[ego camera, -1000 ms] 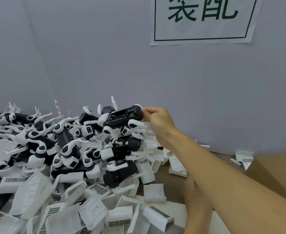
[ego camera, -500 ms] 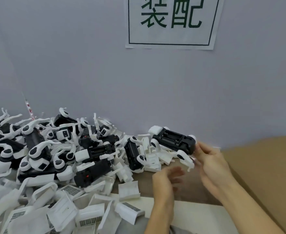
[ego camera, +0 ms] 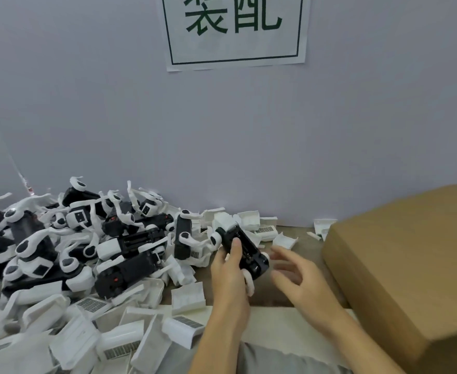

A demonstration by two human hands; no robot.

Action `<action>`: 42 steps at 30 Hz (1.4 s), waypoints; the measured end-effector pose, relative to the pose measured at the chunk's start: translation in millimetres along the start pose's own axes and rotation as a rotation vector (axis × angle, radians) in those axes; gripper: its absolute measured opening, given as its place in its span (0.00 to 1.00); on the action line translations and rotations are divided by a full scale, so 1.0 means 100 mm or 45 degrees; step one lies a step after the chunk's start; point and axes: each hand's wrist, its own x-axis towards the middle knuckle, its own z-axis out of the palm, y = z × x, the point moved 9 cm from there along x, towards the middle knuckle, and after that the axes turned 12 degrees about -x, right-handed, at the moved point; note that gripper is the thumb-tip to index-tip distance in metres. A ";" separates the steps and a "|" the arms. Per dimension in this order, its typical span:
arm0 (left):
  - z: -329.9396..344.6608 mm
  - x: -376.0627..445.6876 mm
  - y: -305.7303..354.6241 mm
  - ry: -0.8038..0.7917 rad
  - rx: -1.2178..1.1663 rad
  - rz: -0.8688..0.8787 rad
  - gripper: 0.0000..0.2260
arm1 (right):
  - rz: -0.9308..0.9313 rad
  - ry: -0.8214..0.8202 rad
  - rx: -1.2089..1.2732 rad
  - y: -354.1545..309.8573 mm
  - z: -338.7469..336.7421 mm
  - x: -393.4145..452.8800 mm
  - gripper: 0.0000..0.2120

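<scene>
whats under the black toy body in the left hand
Bare brown table shows just below the black toy body, between the left hand and right hand. The left hand and the body cover whatever lies directly beneath.

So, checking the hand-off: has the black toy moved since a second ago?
Yes. The toy left the pile, going right toward the box; the left hand holds it.

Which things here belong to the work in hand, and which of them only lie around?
In hand:
- black plastic toy body with white legs
- left hand, gripping it
- right hand, open beside it

Lying about:
- pile of similar black-and-white toys
- loose white plastic covers, some barcoded
- brown cardboard box
- white paper sign on the wall
</scene>
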 end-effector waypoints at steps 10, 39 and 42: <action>0.24 -0.13 -0.17 -0.304 0.360 0.019 0.08 | -0.134 0.065 -0.155 -0.16 0.07 -0.04 0.19; 0.53 -0.30 -0.07 -0.669 1.242 0.679 0.19 | 0.069 0.352 0.365 0.08 -0.22 0.08 0.26; 0.54 -0.33 -0.06 -0.687 1.301 0.700 0.19 | 0.125 0.415 0.269 0.14 -0.27 0.09 0.20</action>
